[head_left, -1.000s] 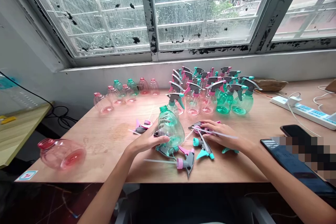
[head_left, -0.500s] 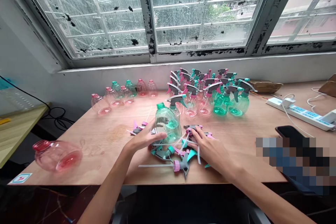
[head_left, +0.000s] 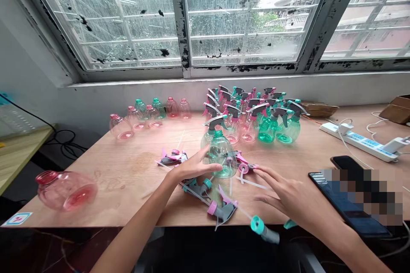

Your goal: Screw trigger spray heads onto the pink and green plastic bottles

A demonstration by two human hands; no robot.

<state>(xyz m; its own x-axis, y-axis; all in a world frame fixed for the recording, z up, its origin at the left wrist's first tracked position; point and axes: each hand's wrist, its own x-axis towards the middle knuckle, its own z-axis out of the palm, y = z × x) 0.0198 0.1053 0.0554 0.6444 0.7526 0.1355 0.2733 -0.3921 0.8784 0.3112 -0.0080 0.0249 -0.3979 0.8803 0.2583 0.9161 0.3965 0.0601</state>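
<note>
My left hand [head_left: 192, 166] is closed round the side of a clear green bottle [head_left: 221, 153] with no head, which stands on the wooden table [head_left: 128, 170]. Several loose spray heads [head_left: 221, 209] with pink or teal caps and thin tubes lie round it. My right hand [head_left: 285, 194] hovers palm down to the right of them, fingers spread and holding nothing I can see. A teal-capped grey spray head [head_left: 264, 231] sits just below that hand at the table's front edge. Whether the hand touches it I cannot tell.
Assembled pink and green spray bottles [head_left: 256, 115] crowd the back middle, with several headless bottles [head_left: 150, 113] to their left. A pink bottle [head_left: 65, 190] lies on its side near the left corner. A phone [head_left: 346, 196] and power strip [head_left: 361, 140] are on the right.
My left hand has slid the green bottle to the right. My right hand has come off the spray heads and pulled back towards the near edge, where a teal-capped head now lies.
</note>
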